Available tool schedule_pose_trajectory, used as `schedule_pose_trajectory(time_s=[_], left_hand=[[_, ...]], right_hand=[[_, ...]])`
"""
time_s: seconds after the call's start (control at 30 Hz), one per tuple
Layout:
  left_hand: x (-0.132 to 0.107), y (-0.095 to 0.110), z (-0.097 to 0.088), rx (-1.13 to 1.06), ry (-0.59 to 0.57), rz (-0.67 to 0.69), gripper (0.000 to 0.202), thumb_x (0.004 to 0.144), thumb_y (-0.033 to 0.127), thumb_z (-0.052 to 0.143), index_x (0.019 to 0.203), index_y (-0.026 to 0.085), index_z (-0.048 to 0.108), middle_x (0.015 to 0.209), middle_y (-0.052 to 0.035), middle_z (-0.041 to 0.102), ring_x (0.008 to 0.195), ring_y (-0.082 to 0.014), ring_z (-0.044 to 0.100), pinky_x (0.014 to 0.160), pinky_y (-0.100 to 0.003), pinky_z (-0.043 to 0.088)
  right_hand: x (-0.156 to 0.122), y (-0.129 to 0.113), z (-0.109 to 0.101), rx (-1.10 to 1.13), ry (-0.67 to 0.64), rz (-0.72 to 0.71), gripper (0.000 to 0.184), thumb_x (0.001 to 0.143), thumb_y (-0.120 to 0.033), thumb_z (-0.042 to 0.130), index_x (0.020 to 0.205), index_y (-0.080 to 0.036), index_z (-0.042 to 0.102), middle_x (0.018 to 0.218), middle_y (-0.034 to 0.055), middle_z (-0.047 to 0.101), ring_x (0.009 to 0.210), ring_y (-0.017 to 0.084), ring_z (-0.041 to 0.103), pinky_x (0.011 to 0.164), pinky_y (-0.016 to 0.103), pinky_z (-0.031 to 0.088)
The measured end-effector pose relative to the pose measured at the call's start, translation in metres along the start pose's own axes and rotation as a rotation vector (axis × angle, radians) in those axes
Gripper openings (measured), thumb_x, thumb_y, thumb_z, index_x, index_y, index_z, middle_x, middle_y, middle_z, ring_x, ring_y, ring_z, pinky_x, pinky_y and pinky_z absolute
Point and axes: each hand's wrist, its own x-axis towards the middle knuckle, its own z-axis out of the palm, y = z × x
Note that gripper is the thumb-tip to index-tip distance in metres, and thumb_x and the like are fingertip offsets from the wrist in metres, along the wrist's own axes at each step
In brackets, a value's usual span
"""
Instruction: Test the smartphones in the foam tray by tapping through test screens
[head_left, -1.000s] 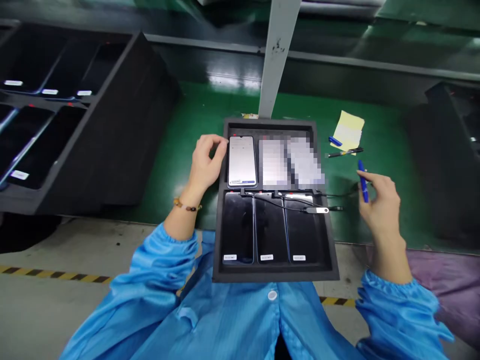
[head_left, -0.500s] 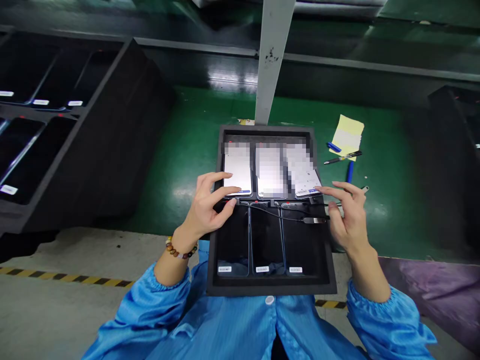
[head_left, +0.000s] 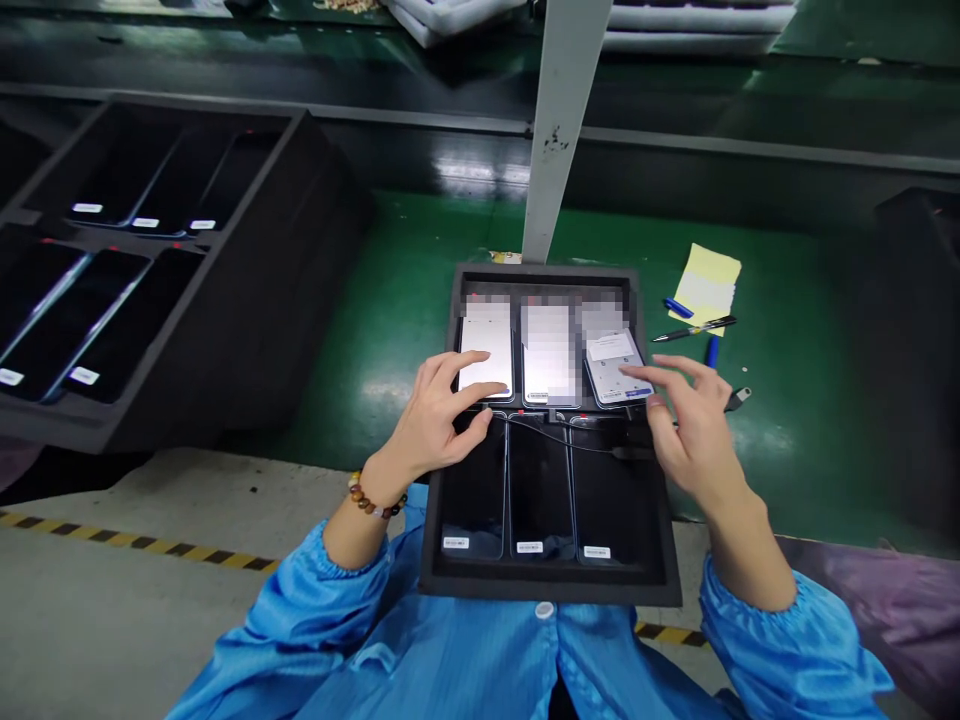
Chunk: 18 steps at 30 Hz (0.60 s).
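Now | we are resting our left hand [head_left: 439, 420], fingers spread and gripping nothing, on the far-left lit phone [head_left: 487, 342] in the black tray [head_left: 547, 592] | our right hand [head_left: 686, 425], likewise open and empty, is fingertip-touching the far-right lit phone [head_left: 609, 358] in that tray.

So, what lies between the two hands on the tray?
Head view: between the left hand and right hand lie the middle lit phone and a black cable crossing the dark phones, inside the tray.

Black tray [head_left: 450, 480] — green mat [head_left: 390, 300], yellow notepad [head_left: 709, 280] — blue sleeves [head_left: 330, 600].
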Motion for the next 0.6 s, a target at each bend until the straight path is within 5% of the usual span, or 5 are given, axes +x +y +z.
schedule_pose_trajectory(time_s=[0.23, 0.6], left_hand=[[0.009, -0.004, 0.005, -0.047, 0.081, -0.057, 0.032, 0.103, 0.03, 0.059, 0.133, 0.027, 0.071, 0.152, -0.0143, 0.058, 0.14, -0.0356, 0.052, 0.118, -0.062, 0.046], [0.021, -0.01, 0.01, -0.011, 0.139, -0.153, 0.035, 0.105, 0.032, 0.055, 0.132, 0.02, 0.075, 0.15, -0.0167, 0.058, 0.138, -0.0348, 0.051, 0.12, -0.058, 0.043]], right_hand=[[0.02, 0.025, 0.011, -0.073, -0.03, 0.098, 0.04, 0.106, -0.022, 0.042, 0.135, -0.023, 0.068, 0.134, 0.0146, 0.069, 0.142, 0.034, 0.055, 0.116, 0.058, 0.037], [0.048, -0.029, 0.021, 0.027, -0.304, -0.113, 0.044, 0.108, -0.019, 0.038, 0.145, -0.021, 0.062, 0.137, 0.0133, 0.073, 0.153, 0.031, 0.046, 0.123, 0.055, 0.029]])
